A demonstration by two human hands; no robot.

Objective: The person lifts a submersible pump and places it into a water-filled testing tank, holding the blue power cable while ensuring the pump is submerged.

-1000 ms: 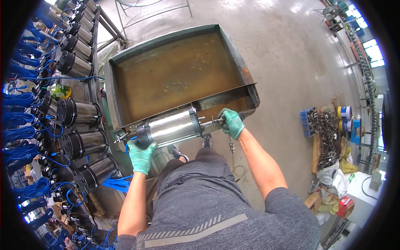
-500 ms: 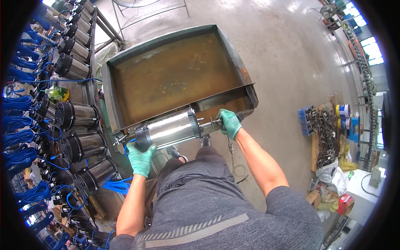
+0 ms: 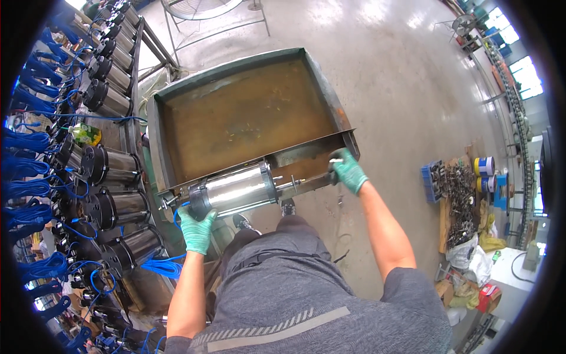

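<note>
A shiny steel motor cylinder (image 3: 236,187) with a dark end cap lies along the near edge of a metal tank (image 3: 154,138). My gloved left hand (image 3: 196,229) holds its dark left end from below, thumb up, beside a short blue cable (image 3: 178,215). From the cylinder's right end a thin shaft with a small fitting (image 3: 290,184) sticks out. My gloved right hand (image 3: 349,171) is right of that shaft and apart from it, its fingers curled round something whose pale tip shows above. A thin hose (image 3: 339,221) hangs below this hand, blurred.
Brown, murky water (image 3: 247,118) stands in the tank. On the left, racks hold several similar steel motors (image 3: 121,208) with coiled blue cables (image 3: 26,189). A fan on a stand (image 3: 203,9) is at the back. To the right sit a blue crate (image 3: 431,182) and a metal-parts heap (image 3: 460,203).
My right hand has pulled away to the right from the cylinder's shaft, uncovering the fitting there. My left hand stays on the dark end. The view has shifted slightly.
</note>
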